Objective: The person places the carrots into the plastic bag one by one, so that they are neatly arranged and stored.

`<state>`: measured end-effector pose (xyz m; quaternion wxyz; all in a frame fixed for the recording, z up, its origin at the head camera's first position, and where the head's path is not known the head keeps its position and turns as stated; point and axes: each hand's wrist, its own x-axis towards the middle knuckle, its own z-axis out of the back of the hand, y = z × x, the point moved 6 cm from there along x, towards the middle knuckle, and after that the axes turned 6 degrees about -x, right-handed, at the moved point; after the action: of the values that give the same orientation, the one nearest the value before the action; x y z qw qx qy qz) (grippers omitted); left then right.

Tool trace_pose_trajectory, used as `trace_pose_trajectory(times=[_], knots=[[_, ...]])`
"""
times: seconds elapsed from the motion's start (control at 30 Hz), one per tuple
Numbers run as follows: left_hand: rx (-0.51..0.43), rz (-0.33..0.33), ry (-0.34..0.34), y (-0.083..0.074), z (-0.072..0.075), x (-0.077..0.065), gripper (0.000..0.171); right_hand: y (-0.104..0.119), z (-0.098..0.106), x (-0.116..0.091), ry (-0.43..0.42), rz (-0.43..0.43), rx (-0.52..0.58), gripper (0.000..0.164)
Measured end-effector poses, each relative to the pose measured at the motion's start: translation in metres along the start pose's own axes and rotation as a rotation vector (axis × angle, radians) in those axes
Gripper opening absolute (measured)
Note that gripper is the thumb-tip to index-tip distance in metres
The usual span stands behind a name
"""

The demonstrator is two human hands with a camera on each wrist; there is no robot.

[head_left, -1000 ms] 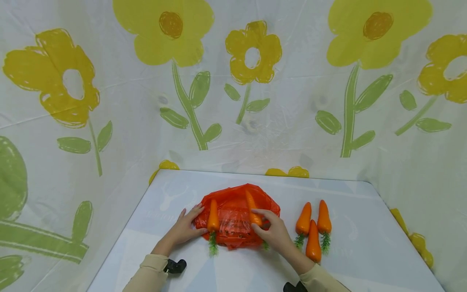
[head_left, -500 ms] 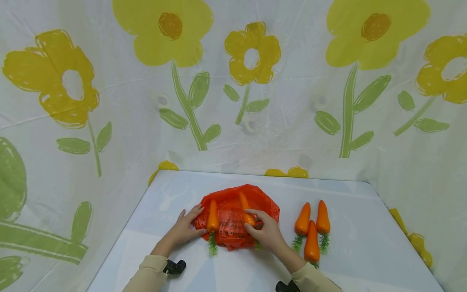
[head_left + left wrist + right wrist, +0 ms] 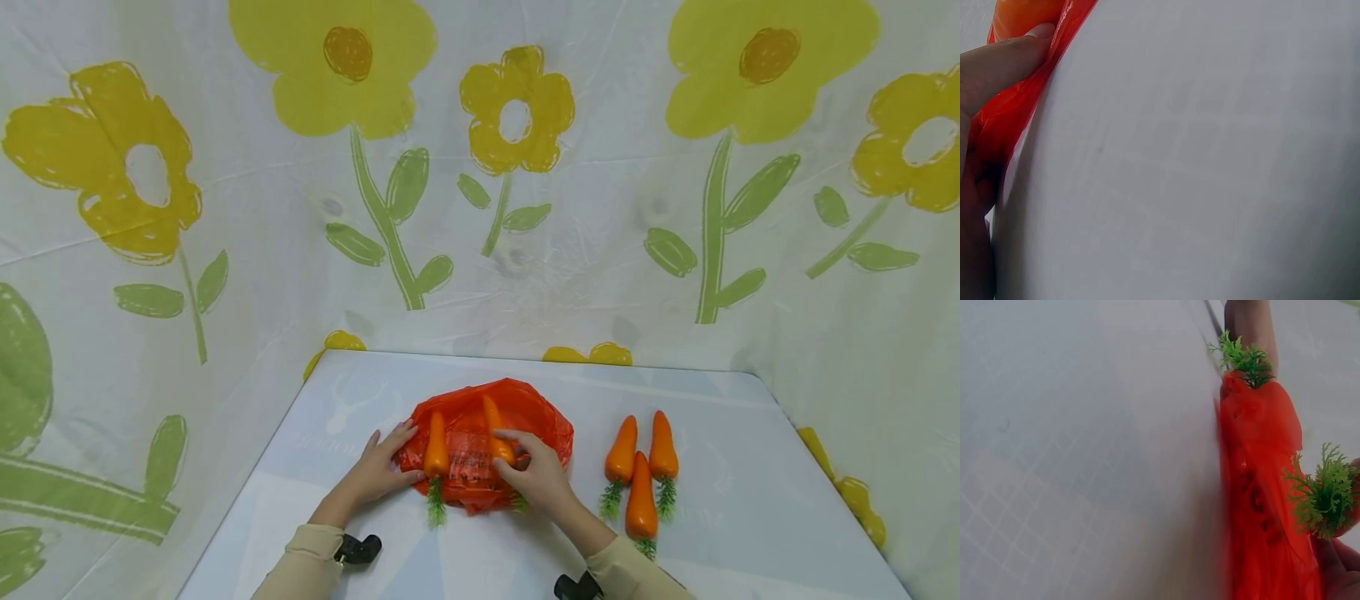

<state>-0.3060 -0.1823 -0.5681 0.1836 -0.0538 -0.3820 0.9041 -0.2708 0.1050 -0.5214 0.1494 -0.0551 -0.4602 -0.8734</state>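
A red plastic bag (image 3: pixel 469 487) with dark print lies on the table. On its left part rests an orange toy carrot (image 3: pixel 437 454) with green leaves hanging over the near edge. My left hand (image 3: pixel 375 468) holds the bag's left side, thumb beside that carrot; in the left wrist view the thumb (image 3: pixel 1004 65) lies over the red film. My right hand (image 3: pixel 538 477) pinches a second carrot (image 3: pixel 492 421) between thumb and fingers, over the middle of the bag. Its green leaves (image 3: pixel 1329 497) show large in the right wrist view; part of its body is behind my fingers.
To the right of the bag lie three more toy carrots (image 3: pixel 641 504), tips pointing away from me. The white table (image 3: pixel 720 467) ends at a flower-printed curtain (image 3: pixel 600 208) behind and at both sides. Black wrist cameras (image 3: pixel 358 548) sit at my cuffs.
My right hand has moved left over the bag with its carrot, closer to the left carrot. The left hand and the three carrots at the right stay in place.
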Motion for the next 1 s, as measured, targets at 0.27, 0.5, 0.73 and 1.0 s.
trace_pose_trajectory(times=[0.27,0.5,0.73,1.0], knots=[[0.011,0.019,0.001,0.003,-0.001,-0.001,0.089,0.000,-0.011,0.003,0.031,-0.022,0.010,0.040],[0.006,-0.003,-0.003,0.001,0.000,-0.001,0.089,-0.002,-0.020,0.007,0.048,-0.053,0.049,0.039],[0.017,0.001,0.004,0.001,0.000,0.000,0.090,-0.003,-0.031,0.010,0.066,-0.055,0.072,0.039],[0.000,-0.005,0.003,0.000,0.000,0.001,0.089,-0.003,-0.041,0.012,0.059,-0.035,0.057,0.038]])
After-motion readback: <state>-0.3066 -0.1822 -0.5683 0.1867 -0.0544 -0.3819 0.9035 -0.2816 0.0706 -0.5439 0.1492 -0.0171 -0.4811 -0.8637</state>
